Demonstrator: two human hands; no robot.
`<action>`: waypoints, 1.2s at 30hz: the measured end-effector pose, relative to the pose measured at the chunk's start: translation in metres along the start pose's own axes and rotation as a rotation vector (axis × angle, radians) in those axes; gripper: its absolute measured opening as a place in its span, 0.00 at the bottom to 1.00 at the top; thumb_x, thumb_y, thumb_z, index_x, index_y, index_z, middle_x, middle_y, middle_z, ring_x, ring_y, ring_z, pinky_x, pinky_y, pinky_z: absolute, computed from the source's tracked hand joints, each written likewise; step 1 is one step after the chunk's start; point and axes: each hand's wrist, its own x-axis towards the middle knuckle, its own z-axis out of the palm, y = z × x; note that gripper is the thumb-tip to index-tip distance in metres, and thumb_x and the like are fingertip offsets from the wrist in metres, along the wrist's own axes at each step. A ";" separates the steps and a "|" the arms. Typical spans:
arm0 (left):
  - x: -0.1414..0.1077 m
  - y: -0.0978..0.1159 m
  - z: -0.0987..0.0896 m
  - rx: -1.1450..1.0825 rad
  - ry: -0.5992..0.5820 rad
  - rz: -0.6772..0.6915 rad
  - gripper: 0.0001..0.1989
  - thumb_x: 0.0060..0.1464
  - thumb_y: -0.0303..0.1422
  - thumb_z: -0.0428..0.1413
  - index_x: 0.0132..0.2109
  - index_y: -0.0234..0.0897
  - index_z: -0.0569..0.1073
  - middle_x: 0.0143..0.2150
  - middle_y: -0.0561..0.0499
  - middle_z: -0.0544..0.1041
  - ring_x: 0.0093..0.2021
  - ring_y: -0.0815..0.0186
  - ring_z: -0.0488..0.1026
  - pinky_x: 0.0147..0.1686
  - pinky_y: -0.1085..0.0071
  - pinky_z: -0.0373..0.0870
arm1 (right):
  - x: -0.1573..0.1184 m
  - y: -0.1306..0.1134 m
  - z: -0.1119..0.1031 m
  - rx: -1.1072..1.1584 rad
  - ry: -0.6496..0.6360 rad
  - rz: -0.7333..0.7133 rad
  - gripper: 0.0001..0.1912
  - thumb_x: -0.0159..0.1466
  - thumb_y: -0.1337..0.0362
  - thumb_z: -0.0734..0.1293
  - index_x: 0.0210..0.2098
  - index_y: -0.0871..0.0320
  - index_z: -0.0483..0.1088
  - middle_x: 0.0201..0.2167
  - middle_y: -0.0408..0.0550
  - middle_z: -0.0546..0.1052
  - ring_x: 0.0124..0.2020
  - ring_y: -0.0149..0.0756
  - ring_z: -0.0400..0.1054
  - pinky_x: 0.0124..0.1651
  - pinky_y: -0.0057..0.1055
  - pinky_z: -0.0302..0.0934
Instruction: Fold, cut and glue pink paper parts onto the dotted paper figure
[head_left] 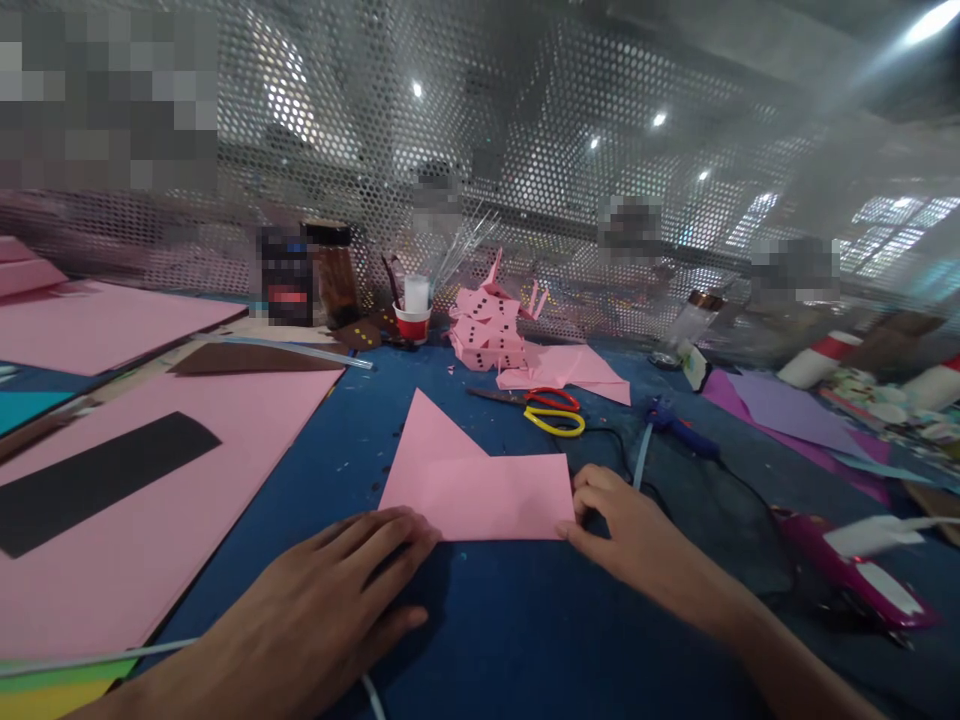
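A folded sheet of pink paper (pixel 480 490) lies on the dark blue tabletop in front of me, its upper left part rising to a point. My left hand (pixel 360 580) rests with fingers stretched out over the paper's lower left corner, the thumb apart on the table side. At the right edge, my right hand (pixel 611 520) has thumb and fingers closed on the lower right corner. Just beyond the paper lie scissors (pixel 555 412) with red and yellow handles. Farther right is a blue glue gun (pixel 679 428) with a clear glue stick in it.
A pink paper model (pixel 491 325) with black dots stands at the back beside pink scraps (pixel 577 370). Large pink sheets (pixel 247 440) with a black strip (pixel 112 480) lie left. A magenta device (pixel 862 575) and purple sheets (pixel 795 410) are at right. Cords cross the table.
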 end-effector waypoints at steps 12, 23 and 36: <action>-0.002 0.000 0.004 0.039 -0.017 0.013 0.22 0.69 0.45 0.53 0.62 0.39 0.73 0.57 0.47 0.80 0.54 0.55 0.78 0.56 0.59 0.72 | -0.001 -0.003 -0.003 0.016 -0.013 0.009 0.12 0.69 0.63 0.68 0.29 0.56 0.66 0.40 0.45 0.72 0.43 0.36 0.68 0.46 0.35 0.61; 0.001 0.000 0.001 0.088 0.023 0.055 0.20 0.69 0.44 0.53 0.61 0.40 0.74 0.56 0.49 0.80 0.55 0.56 0.76 0.62 0.59 0.61 | 0.000 -0.002 -0.001 0.016 -0.018 0.021 0.12 0.69 0.63 0.69 0.29 0.56 0.67 0.41 0.45 0.72 0.43 0.37 0.67 0.46 0.35 0.61; -0.003 -0.005 0.009 0.078 0.043 0.048 0.22 0.67 0.47 0.55 0.62 0.43 0.74 0.56 0.52 0.80 0.55 0.59 0.75 0.66 0.62 0.51 | -0.001 -0.002 -0.002 0.038 -0.003 0.007 0.12 0.68 0.63 0.70 0.30 0.56 0.66 0.41 0.44 0.72 0.44 0.36 0.67 0.47 0.35 0.61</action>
